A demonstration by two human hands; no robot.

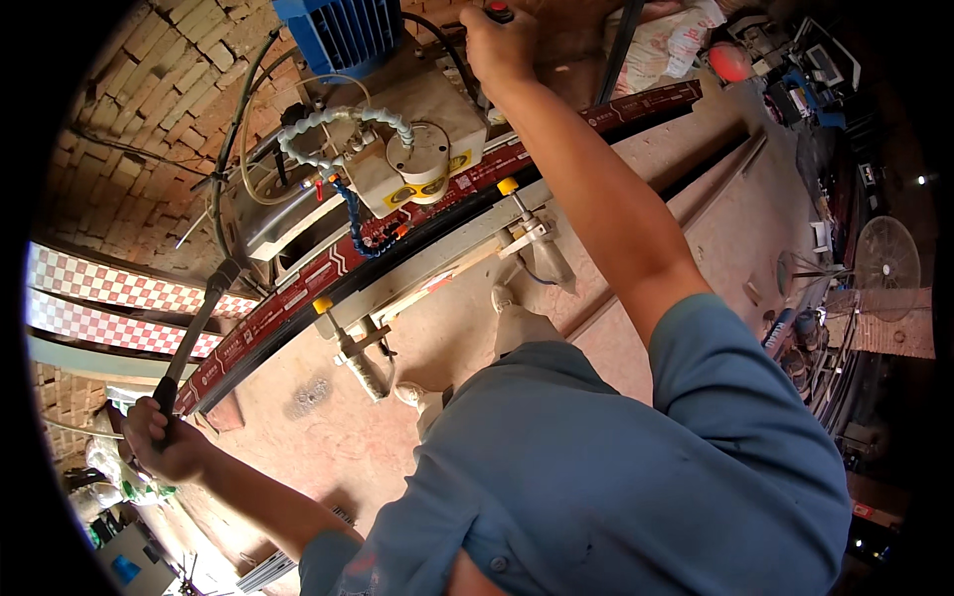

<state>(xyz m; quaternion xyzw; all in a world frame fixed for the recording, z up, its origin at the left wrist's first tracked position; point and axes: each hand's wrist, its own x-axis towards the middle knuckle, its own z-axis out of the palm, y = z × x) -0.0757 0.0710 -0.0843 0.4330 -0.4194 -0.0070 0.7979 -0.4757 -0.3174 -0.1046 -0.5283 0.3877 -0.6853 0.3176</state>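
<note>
My left hand (167, 447) is closed around the black grip of a long lever (194, 343), which runs up to the machine's left side. At the top, my right hand (500, 48) is wrapped round a black handle with a red button (499, 11); most of the handle is hidden by the hand. Between my arms lies a long bar covered in dark red printed film (298, 303), passing under the machine head (422, 164). Two clamps with yellow caps, the left clamp (348, 348) and the right clamp (532, 233), stand along its near side.
A blue finned motor (343, 35) tops the machine. Segmented pale hose (298, 129) and blue hose (353, 219) loop beside the head. Checkered strips (129, 283) lie at left against brickwork. A standing fan (886, 253) and clutter line the right side; my shoes are below the clamps.
</note>
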